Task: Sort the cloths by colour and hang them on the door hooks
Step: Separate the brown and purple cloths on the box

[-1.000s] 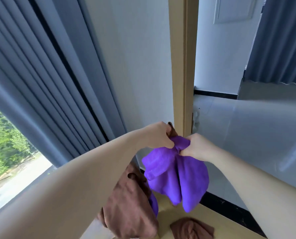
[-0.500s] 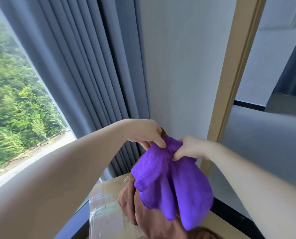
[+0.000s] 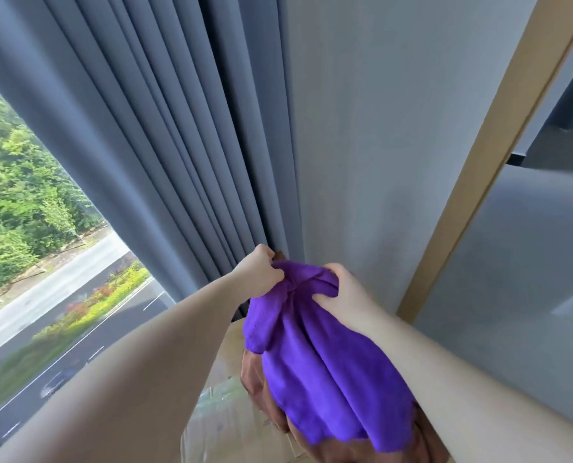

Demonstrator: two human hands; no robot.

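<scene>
**Purple cloth opened between 2 hands, no hook in view**

The fuzzy purple microfibre cloth (image 3: 318, 359) hangs in the air, gathered along its top edge and draping over a rust-brown cloth (image 3: 261, 392) behind it. The left hand (image 3: 261, 275) is fisted round 1 upper corner, with a scrap of brown fabric peeking above its knuckles. The right hand (image 3: 343, 295) grips the other corner, fingers curled in. Compared with 1 second ago, the hands have drawn slightly apart, opening the bunched edge. The view has swung from the tan wooden door frame (image 3: 479, 182) toward the pleated grey curtain (image 3: 144, 135). This suggests purple is being separated from brown; hanging is not yet done.
</scene>
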